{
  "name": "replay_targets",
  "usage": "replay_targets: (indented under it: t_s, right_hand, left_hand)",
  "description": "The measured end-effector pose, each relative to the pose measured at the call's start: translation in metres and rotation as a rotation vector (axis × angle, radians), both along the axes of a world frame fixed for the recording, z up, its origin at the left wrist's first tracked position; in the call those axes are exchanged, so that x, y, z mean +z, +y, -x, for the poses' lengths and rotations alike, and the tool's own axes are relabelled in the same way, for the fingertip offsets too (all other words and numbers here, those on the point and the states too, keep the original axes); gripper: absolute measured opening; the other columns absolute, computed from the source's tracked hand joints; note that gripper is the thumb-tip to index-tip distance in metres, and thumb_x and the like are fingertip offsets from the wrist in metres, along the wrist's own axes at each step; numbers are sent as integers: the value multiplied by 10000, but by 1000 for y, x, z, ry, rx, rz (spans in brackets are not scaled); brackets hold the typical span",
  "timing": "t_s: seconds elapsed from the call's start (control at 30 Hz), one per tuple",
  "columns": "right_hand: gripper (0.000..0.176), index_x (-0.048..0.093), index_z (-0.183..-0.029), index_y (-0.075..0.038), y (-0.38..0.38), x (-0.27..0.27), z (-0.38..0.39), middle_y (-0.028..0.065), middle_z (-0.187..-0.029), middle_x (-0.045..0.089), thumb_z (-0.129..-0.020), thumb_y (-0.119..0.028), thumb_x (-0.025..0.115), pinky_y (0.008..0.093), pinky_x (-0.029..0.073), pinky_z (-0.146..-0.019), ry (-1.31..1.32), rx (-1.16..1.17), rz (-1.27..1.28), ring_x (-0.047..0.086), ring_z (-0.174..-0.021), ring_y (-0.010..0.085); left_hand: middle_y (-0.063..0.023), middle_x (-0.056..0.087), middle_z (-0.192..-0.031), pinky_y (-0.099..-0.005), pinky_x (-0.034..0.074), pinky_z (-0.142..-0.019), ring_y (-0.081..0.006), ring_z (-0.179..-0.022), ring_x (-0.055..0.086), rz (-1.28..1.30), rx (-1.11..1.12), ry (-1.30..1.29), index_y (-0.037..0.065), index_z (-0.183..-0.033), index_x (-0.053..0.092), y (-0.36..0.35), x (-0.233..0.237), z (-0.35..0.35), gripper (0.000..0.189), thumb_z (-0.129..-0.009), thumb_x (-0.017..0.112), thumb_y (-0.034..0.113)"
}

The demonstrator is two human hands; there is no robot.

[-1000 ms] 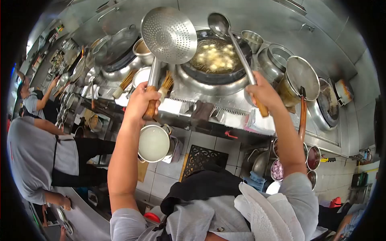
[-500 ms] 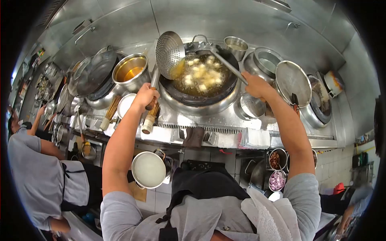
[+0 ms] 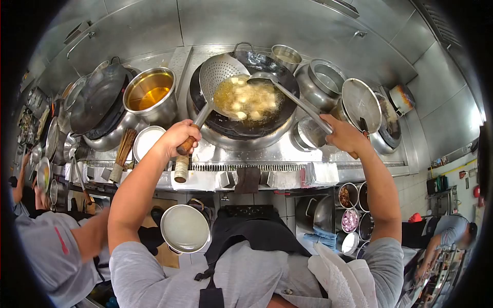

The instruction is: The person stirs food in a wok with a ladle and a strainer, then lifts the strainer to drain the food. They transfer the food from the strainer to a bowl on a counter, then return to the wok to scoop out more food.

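Fingers wrapped round its wooden handle, my left hand (image 3: 182, 137) is closed on a large perforated skimmer (image 3: 216, 73). The skimmer's bowl dips over the left side of a black wok (image 3: 284, 71), next to pale chunks (image 3: 246, 100) bubbling in yellow oil. My right hand (image 3: 345, 134) is closed on the metal handle of a ladle (image 3: 304, 106). Its bowl lies at the upper right edge of the frying chunks. Below my left hand, a brush with a wrapped handle (image 3: 181, 170) rests on the stove's front edge.
Left of the wok stand a pot of amber oil (image 3: 152, 105), a white bowl (image 3: 148, 141) and a bamboo brush (image 3: 123, 149). A round strainer (image 3: 362, 105) and steel pots (image 3: 327, 77) are at right. Below is a pot of whitish liquid (image 3: 185, 229). Co-workers (image 3: 56, 251) stand at both sides.
The skimmer has lowered from above the wok's left edge into the wok, beside the chunks. The ladle's bowl has come down toward the chunks. The view has shifted, and the co-worker at left has moved.
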State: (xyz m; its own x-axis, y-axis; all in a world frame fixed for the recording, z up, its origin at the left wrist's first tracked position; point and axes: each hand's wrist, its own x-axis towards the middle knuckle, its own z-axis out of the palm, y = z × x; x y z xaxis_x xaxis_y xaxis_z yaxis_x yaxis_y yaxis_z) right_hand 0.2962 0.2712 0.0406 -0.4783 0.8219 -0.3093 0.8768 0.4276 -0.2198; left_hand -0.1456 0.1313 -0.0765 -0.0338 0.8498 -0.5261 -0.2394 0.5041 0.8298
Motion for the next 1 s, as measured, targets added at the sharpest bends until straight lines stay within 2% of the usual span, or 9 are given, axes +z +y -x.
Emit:
replay_targets:
  t_s: [0.13,0.2,0.33,0.4,0.43,0.5,0.6,0.93,1.0]
  right_hand:
    - [687,383,-1470,-120,-13,-9,-36,247,-956,685,-832,-149,636,473,503,-806,67,74,-37,667,-884,421]
    - [692,387,-1472,-121,-22,-14,-54,240,-947,686,-831,-158,647,458,508,-802,111,43,-1,673,-880,404]
    - [719,382,-1494,-136,-44,-36,-84,213,-913,678,-840,-190,676,416,517,-782,247,-65,104,672,-834,342]
    - [746,364,-1512,-146,-63,-46,-87,184,-872,666,-844,-197,692,408,513,-779,292,-159,167,657,-821,313]
    - [752,354,-1519,-136,-65,-69,-94,149,-812,640,-845,-162,687,387,511,-683,340,-88,90,640,-706,259]
    - [738,352,-1521,-123,-78,-64,-80,103,-756,600,-854,-108,667,349,473,-555,540,-273,355,584,-576,187]
    - [720,351,-1519,-111,-79,-88,-82,68,-726,564,-863,-65,645,309,421,-477,787,-355,484,529,-507,133]
    - [756,331,-1541,-138,-86,-79,-120,43,-753,554,-861,20,621,252,382,-453,1030,-412,155,489,-509,95]
    - [780,292,-1554,-138,-88,-79,-121,38,-755,554,-860,36,605,239,377,-431,1143,-474,186,477,-488,89]
  left_hand:
    - [-76,557,-714,-318,466,-430,-169,-535,568,35,17,-36,57,-966,472,-8,11,-30,278,-762,649,-9]
    - [-88,585,-712,-319,476,-452,-174,-539,576,49,11,-81,42,-848,538,-8,15,-49,127,-780,642,19]
    - [-95,593,-723,-312,488,-483,-171,-551,578,94,-1,-181,27,-787,578,4,15,-91,59,-804,630,49]
    - [-99,592,-727,-314,486,-482,-173,-564,578,82,25,-272,27,-793,575,11,13,-110,63,-806,632,51]
    - [-101,591,-729,-315,485,-482,-174,-570,579,73,39,-318,27,-796,574,16,13,-120,65,-807,634,51]
    - [-105,588,-733,-314,484,-482,-181,-583,577,52,91,-382,23,-814,566,21,14,-137,70,-811,631,50]
    - [-106,587,-733,-311,473,-478,-184,-578,568,8,156,-471,23,-833,561,17,16,-159,68,-812,623,41]
    - [-105,582,-748,-313,448,-441,-180,-563,553,-309,221,-501,-9,-965,585,-24,38,-185,125,-852,595,44]
    - [-103,571,-767,-314,441,-439,-180,-571,547,-416,218,-659,-1,-1118,563,-30,20,-186,264,-860,600,40]
